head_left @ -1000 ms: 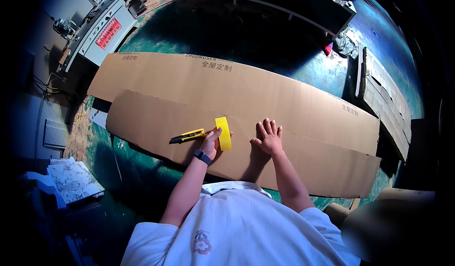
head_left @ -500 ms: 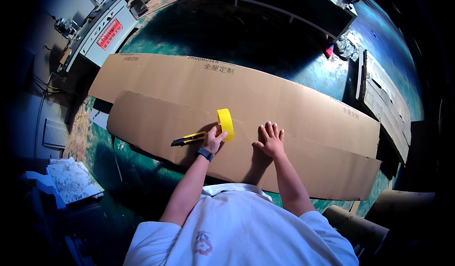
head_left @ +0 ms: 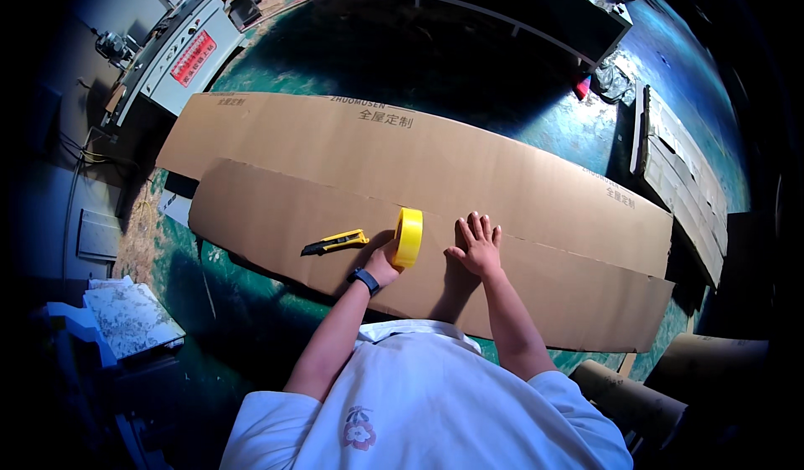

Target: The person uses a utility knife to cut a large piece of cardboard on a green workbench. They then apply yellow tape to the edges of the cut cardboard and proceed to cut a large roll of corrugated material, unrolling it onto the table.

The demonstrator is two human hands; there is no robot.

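A long sheet of brown cardboard (head_left: 335, 147), with a seam running along it, stretches in front of me. My left hand (head_left: 384, 264), a dark watch on its wrist, grips a roll of yellow tape (head_left: 409, 238) that stands on edge. Its fingers are partly hidden behind the roll. Lying on the cardboard to the left of that hand is a yellow and black utility knife (head_left: 335, 242), touched by neither hand. To the right of the tape, my right hand (head_left: 479, 248) rests flat on the cardboard, fingers spread and holding nothing.
At the far left stands a grey machine bench (head_left: 188, 64) with a red label. A dark table (head_left: 486, 9) with a light frame is at the back. Stacked boards (head_left: 682, 168) lie at the right. Rolled brown material (head_left: 632, 399) sits at the lower right; a marked white board (head_left: 132, 319), lower left.
My left hand has moved slightly right and nearer to me with the tape roll. The utility knife stays where it lay. My right hand has barely moved.
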